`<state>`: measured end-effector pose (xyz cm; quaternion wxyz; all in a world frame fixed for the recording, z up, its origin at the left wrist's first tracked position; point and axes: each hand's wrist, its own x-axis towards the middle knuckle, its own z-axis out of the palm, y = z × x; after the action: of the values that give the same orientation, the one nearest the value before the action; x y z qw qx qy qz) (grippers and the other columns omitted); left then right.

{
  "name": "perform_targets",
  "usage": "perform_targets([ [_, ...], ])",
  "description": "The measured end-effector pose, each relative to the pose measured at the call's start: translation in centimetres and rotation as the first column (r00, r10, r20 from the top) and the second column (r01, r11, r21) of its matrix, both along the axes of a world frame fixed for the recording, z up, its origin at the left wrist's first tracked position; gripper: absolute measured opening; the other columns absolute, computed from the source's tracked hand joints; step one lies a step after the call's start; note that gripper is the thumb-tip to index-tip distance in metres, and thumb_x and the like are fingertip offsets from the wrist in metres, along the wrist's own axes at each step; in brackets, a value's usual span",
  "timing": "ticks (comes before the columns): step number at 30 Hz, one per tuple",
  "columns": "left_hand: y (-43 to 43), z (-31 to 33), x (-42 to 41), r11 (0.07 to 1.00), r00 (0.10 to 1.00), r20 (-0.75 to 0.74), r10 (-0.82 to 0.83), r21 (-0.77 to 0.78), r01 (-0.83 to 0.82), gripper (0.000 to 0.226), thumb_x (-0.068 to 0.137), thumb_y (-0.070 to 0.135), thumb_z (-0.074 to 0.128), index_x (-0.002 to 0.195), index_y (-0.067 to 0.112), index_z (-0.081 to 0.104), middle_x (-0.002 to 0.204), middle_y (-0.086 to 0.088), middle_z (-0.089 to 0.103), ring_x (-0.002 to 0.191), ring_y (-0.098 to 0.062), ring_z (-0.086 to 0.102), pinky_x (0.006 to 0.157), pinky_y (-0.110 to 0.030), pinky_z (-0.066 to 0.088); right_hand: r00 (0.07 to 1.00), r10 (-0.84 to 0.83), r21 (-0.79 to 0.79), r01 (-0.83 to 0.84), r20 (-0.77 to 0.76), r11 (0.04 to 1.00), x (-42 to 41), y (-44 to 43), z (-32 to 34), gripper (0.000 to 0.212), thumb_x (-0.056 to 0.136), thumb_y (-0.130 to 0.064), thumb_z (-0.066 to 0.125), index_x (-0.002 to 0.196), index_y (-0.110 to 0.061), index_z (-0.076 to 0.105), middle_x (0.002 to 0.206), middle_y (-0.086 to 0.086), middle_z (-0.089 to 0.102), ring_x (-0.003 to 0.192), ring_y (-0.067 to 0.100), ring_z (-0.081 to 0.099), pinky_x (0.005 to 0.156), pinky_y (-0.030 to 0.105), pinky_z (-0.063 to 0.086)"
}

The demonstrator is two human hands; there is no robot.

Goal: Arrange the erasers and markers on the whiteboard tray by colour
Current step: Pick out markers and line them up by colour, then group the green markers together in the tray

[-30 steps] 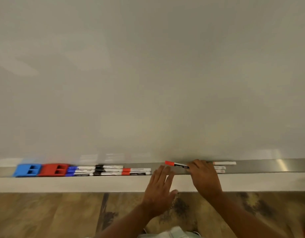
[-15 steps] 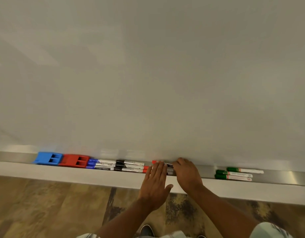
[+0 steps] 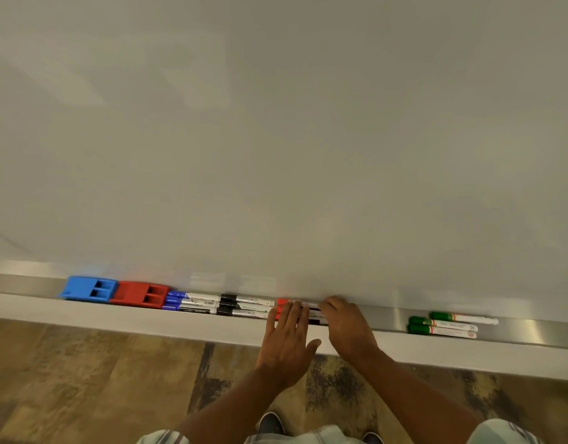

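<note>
- The left hand [image 3: 287,342] lay flat, fingers spread, over the red-capped markers [image 3: 281,307] in the metal whiteboard tray [image 3: 532,326].
- The right hand [image 3: 346,325] rested curled on the same markers; a true grasp could not be told.
- Three green-capped markers [image 3: 442,326] lay well apart to its right.

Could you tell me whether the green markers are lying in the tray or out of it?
In: three green markers lie flat in the metal tray, caps pointing left.

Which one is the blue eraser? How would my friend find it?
Look along the metal tray under the big whiteboard, all the way to the left end of the row. The blue eraser is the first block there, touching the red eraser. It is chunky and blue, unlike the thin markers further right.
</note>
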<state>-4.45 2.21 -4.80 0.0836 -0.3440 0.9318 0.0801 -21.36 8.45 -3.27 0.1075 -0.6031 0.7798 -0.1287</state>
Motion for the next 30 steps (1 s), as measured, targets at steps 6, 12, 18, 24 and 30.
perform_targets([
  [6,0.6,0.2,-0.1,0.995,0.995,0.009,0.095,0.002,-0.095,0.086,0.1,0.07,0.002,0.163,0.014,0.017,0.172,-0.011,0.015,0.159,-0.031,-0.003,0.122,-0.058,-0.014,0.997,-0.008,-0.023,0.01,0.082,1.0,0.0,0.1,-0.7,0.053,0.081,0.008,0.065,0.129,-0.014,0.064,0.13,0.004,0.065,0.12,0.025,0.059,0.104,0.034,0.044],
  [12,1.4,0.6,-1.2,0.991,0.991,0.012,0.136,-0.012,-0.136,0.085,0.1,0.071,0.008,0.164,0.015,0.008,0.173,-0.012,0.007,0.158,-0.031,-0.009,0.122,-0.059,-0.014,0.992,-0.033,-0.074,0.042,0.118,0.996,-0.9,1.0,-0.7,0.047,0.086,0.002,0.064,0.129,-0.017,0.062,0.13,0.001,0.064,0.117,0.022,0.059,0.102,0.031,0.044],
  [18,3.0,1.7,-3.3,0.989,0.986,-0.101,0.13,-0.055,-0.136,0.087,0.099,0.069,0.011,0.162,0.011,0.026,0.17,-0.017,0.021,0.159,-0.036,0.01,0.126,-0.06,0.004,0.977,-0.157,-0.172,0.182,0.147,0.968,-3.3,5.0,-0.4,0.032,0.1,-0.015,0.055,0.13,-0.013,0.063,0.132,0.005,0.063,0.117,0.021,0.058,0.105,0.028,0.043],
  [24,6.2,2.7,-8.8,0.971,0.949,-0.301,0.098,0.239,-0.024,0.071,0.105,0.06,0.035,0.161,0.016,0.029,0.167,-0.008,0.031,0.155,-0.028,0.023,0.126,-0.045,0.015,0.891,-0.42,-0.271,0.453,0.171,0.85,-8.7,10.8,0.3,0.025,0.096,-0.01,0.06,0.119,-0.005,0.068,0.12,0.012,0.069,0.113,0.03,0.064,0.102,0.034,0.044],
  [30,9.9,5.4,-15.8,0.749,0.802,-0.381,0.461,0.652,-0.12,0.055,0.104,0.03,0.058,0.154,0.014,0.043,0.154,-0.006,0.048,0.14,-0.023,0.046,0.12,-0.04,0.036,0.625,-0.706,-0.144,0.774,0.334,0.617,-14.8,16.0,1.2,0.029,0.097,-0.004,0.055,0.126,-0.004,0.061,0.124,0.014,0.057,0.108,0.028,0.061,0.097,0.036,0.051],
])
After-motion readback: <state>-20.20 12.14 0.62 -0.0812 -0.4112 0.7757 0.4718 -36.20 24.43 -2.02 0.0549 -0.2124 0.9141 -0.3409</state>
